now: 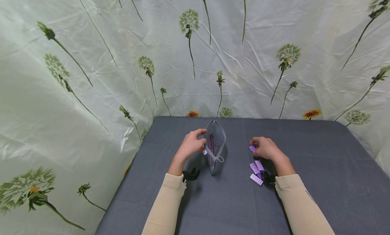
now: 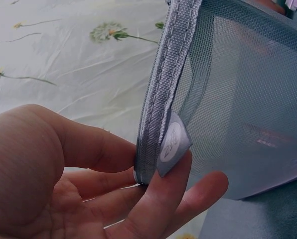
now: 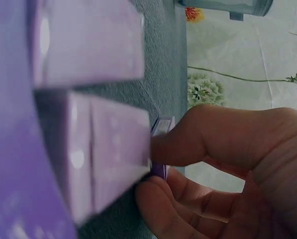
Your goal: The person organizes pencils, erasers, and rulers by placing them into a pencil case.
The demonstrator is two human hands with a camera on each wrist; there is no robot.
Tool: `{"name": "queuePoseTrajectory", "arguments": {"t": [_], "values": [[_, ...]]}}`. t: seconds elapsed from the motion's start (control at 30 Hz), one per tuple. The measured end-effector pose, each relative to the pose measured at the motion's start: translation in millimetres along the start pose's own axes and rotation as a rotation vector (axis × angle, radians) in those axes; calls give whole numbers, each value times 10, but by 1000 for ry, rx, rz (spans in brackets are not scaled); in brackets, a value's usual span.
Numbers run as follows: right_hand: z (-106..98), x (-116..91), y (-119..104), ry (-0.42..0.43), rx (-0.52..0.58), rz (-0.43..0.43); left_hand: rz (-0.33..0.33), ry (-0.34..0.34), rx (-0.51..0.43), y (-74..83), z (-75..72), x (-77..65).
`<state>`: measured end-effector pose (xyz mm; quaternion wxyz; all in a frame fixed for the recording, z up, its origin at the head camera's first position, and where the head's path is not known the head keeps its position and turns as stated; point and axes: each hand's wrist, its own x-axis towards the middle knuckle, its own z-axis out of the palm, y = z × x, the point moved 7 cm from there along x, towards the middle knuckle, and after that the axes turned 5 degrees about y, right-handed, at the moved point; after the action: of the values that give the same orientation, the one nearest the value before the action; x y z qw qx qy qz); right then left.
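A grey mesh zip pouch [image 1: 220, 136] stands with its mouth spread on the table, a few slim pens [image 1: 211, 143] inside it. My left hand [image 1: 189, 145] pinches the pouch's zipped rim at its left side, beside a small fabric tag [image 2: 173, 144]. To the right of the pouch, my right hand [image 1: 266, 148] holds a small purple block [image 1: 252, 148] between thumb and fingers, low over the table. Several similar purple blocks [image 1: 256, 179] lie in a loose group just in front of that hand. In the right wrist view nearby blocks [image 3: 118, 144] are blurred.
The dark grey cloth-covered table [image 1: 231, 208] carries all of this. A pale floral curtain [image 1: 237, 59] hangs behind it and along the left side. Black straps [image 1: 191, 174] sit on both wrists.
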<state>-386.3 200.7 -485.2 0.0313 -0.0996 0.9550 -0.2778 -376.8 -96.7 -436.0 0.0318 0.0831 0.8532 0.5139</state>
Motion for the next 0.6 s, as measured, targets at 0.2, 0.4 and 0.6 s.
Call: {"name": "queuePoseTrajectory", "arguments": {"t": [0.2, 0.4, 0.6], "values": [[15, 27, -22, 11, -32, -11, 1, -4, 3, -5, -2, 1], [7, 44, -38, 53, -40, -65, -1, -9, -6, -4, 3, -3], [-17, 47, -90, 79, -10, -90, 7, -9, -8, 11, -3, -10]]}}
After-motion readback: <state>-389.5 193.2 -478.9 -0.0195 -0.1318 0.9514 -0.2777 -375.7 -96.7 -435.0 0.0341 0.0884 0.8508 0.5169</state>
